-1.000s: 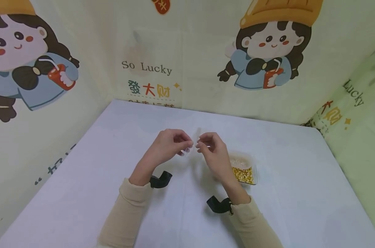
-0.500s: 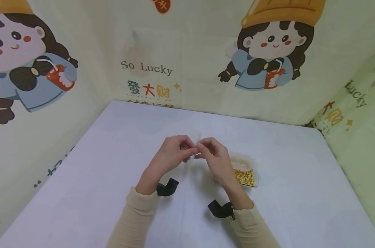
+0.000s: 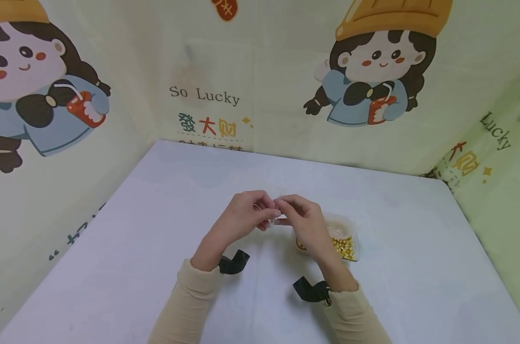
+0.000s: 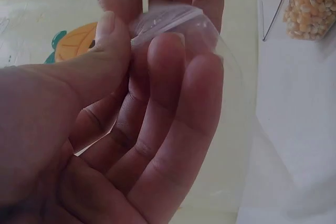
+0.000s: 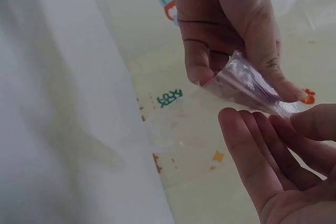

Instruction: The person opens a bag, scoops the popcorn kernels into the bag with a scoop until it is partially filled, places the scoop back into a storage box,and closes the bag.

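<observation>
A clear plastic zip bag (image 5: 247, 85) is stretched between both hands over the table. My left hand (image 3: 247, 212) pinches one side of its mouth between thumb and fingers. At the other corner, the thumb and fingertips of my right hand (image 3: 309, 224) pinch the edge. The left wrist view shows the zip strip (image 4: 176, 23) running across the bag's top, with left fingers behind the film. The bag's body is see-through and faint below the hands. Beside and partly behind the right hand stands a clear plastic box (image 3: 357, 243) with yellow corn kernels (image 3: 344, 247).
A paler, whitish area (image 3: 338, 230) shows in the rear part of the box. The white table (image 3: 178, 191) is bounded by a printed cloth backdrop (image 3: 277, 95) at the back and sides. Black wrist mounts (image 3: 235, 263) hang below both wrists.
Both hands have come closer together and shifted slightly right and toward the body. The bag's mouth, earlier between slightly parted fingers, is now pinched with the fingertips meeting. The box stays in place.
</observation>
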Demonstrator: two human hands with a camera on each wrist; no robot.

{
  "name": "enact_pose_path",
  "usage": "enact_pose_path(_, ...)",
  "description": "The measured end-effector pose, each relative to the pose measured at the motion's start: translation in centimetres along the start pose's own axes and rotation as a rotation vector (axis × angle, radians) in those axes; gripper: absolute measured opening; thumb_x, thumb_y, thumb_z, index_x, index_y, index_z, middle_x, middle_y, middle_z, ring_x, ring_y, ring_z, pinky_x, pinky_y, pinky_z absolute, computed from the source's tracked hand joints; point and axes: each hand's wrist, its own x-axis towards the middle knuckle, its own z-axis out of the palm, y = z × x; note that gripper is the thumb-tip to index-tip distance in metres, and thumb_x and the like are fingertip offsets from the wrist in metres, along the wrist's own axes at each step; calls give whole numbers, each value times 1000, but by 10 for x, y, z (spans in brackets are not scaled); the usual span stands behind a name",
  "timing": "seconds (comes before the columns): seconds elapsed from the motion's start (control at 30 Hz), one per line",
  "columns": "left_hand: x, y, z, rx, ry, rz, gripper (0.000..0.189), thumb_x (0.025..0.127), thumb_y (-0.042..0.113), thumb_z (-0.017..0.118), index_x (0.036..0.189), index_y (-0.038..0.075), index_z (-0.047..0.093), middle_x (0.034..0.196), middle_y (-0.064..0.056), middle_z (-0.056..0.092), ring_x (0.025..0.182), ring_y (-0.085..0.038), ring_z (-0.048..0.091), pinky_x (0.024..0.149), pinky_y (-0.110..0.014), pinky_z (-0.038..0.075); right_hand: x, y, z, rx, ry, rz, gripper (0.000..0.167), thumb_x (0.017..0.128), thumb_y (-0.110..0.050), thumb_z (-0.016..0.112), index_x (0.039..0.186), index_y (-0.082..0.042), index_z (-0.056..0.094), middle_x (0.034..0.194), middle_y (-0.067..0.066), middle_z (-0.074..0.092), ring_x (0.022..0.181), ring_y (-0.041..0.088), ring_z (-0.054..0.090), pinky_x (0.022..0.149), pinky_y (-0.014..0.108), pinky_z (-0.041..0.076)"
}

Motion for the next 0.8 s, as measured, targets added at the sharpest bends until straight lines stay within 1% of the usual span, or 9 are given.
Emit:
enact_pose_path(0.13, 1, -3, -2, -27, 4, 3, 15, 91, 24, 73, 93, 11, 65, 83, -5, 69, 65, -18, 67, 64, -30, 59, 1, 0, -1, 19, -17, 12, 23, 99, -22, 61, 112, -5, 69, 109, 14, 69, 93, 22, 69, 79, 36, 60)
enact_pose_path(0.27, 1, -2, -1, -22, 11, 8, 16, 92, 24, 72, 97, 11, 65, 84, -4, 71, 64, -19, 68, 64, -31, 59, 2, -1, -2, 31, 3, 48, 20, 98, -18, 63, 109, -3, 69, 104, 17, 69, 88, 23, 71, 76, 37, 60)
enact_pose_path(0.43, 1, 4, 1, 59, 34, 22, 11, 94, 24, 69, 97, 14, 69, 82, -4, 73, 64, -21, 69, 65, -31, 55, 1, -3, -4, 17, 47, 81, 19, 97, -16, 65, 107, -1, 69, 99, 20, 68, 82, 23, 71, 73, 37, 61)
enact_pose_path(0.57, 1, 6, 3, 109, 62, 41, 8, 95, 20, 67, 95, 13, 71, 84, -6, 73, 64, -21, 68, 62, -31, 53, 1, -3, -6, 17, 61, 91, 19, 96, -17, 66, 106, 0, 69, 96, 20, 68, 80, 24, 72, 73, 38, 61)
enact_pose_path(0.73, 1, 5, 6, 179, 91, 67, 9, 95, 19, 66, 93, 12, 71, 80, -2, 72, 60, -14, 65, 59, -29, 52, 1, -3, -4, 40, 53, 98, 21, 97, -19, 65, 105, 0, 68, 96, 20, 69, 80, 24, 72, 72, 40, 61)
enact_pose_path(0.8, 1, 6, 7, 202, 100, 84, 9, 95, 20, 66, 93, 12, 71, 78, 0, 71, 59, -10, 63, 58, -28, 52, 1, -3, -3, 31, 55, 94, 20, 97, -18, 65, 105, 0, 67, 95, 20, 69, 79, 24, 72, 71, 40, 61)
